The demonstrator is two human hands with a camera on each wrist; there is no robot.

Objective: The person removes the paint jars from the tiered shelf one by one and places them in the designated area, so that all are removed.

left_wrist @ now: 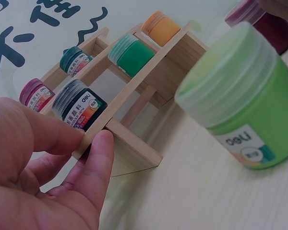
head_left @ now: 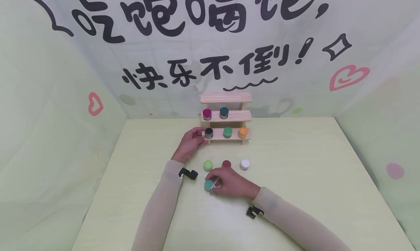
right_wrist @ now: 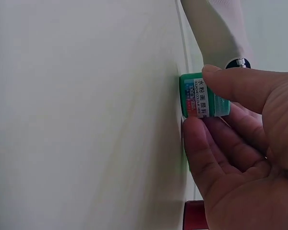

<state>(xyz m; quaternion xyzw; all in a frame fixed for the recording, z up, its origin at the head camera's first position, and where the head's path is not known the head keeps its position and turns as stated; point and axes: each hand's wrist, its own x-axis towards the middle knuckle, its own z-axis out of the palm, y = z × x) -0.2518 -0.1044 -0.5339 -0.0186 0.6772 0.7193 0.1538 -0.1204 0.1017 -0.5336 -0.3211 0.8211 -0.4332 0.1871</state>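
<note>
My left hand (head_left: pixel 191 144) pinches the left end of the lowest shelf of a small wooden step rack (head_left: pixel 226 97), thumb above and a finger below in the left wrist view. Beside that thumb stands a black paint jar (left_wrist: pixel 80 105). Green (head_left: pixel 227 132) and orange (head_left: pixel 242 133) paint jars share its shelf; a magenta jar (head_left: pixel 206 114) and a dark teal jar (head_left: pixel 224 113) stand one shelf higher. Between thumb and fingers, my right hand (head_left: pixel 233 183) grips a teal-green paint jar (right_wrist: pixel 197 98) at the table surface.
A light green jar (head_left: pixel 208 166), a dark red jar (head_left: pixel 226 164) and a white jar (head_left: pixel 244 164) stand in a row on the pale table (head_left: pixel 295 163), between rack and right hand. Behind the rack hangs a printed cloth (head_left: pixel 183 98); cloth also covers both sides.
</note>
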